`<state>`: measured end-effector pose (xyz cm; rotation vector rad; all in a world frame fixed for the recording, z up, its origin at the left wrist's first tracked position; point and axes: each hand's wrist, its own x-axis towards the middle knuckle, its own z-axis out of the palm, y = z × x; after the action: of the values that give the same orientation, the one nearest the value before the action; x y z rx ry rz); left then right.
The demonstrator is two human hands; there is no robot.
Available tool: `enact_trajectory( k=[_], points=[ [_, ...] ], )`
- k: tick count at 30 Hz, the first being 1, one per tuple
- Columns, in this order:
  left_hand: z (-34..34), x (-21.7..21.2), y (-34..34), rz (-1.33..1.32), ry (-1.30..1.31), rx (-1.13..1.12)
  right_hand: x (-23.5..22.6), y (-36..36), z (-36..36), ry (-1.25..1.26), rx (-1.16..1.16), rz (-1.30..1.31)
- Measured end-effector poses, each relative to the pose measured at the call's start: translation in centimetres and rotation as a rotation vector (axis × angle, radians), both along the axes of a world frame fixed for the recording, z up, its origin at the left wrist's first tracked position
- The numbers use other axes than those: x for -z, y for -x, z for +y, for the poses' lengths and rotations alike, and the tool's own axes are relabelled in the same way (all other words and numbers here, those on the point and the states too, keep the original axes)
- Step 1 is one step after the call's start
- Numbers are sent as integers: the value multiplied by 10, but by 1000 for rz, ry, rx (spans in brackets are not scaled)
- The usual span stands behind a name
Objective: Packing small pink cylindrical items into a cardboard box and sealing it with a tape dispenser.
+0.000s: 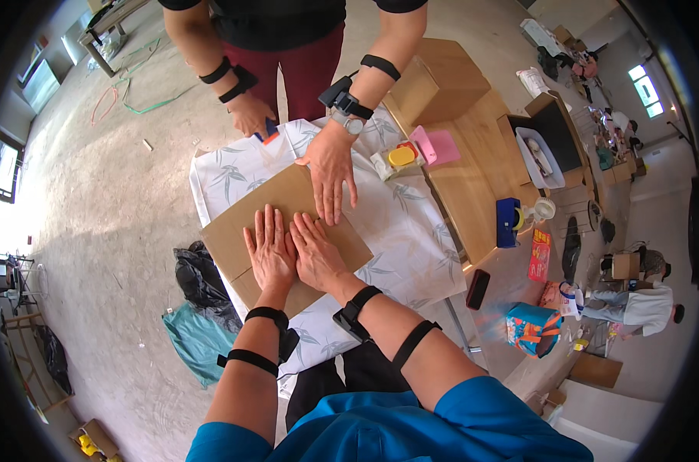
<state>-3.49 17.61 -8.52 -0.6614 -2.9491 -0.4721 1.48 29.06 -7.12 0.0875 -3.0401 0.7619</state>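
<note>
A closed brown cardboard box [240,216] lies on a white leaf-patterned cloth [426,231]. My left hand [272,256] presses flat on the box top, fingers stretched forward. Beside it my right hand [317,254] also lies flat on the cardboard near the line where the flaps meet, and neither hand grips anything. Across from me, a co-worker's hand [332,171] rests on the far part of the same box. The co-worker's other hand [251,115] holds a blue and orange-red object [269,132], partly hidden, its kind unclear.
On the wooden table [473,162] to the right stands a large cardboard box [442,81]. A pink holder [434,146] and a pack with a yellow lid [402,157] sit near its edge. A dark phone [478,289] lies further right. Black and teal bags [203,343] lie at left.
</note>
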Motion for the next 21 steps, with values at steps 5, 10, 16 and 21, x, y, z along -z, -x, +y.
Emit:
enact_trajectory(
  k=[5,10,16,21],
  points=[
    [2,0,0,19,9,11,5,-1,0,15,16,44],
    [1,3,1,33,43,9,3,0,0,3,28,70],
    [1,8,2,52,64,4,3,2,-3,-47,28,4],
    [0,9,2,70,54,10,4,1,-4,-30,49,8]
  ],
)
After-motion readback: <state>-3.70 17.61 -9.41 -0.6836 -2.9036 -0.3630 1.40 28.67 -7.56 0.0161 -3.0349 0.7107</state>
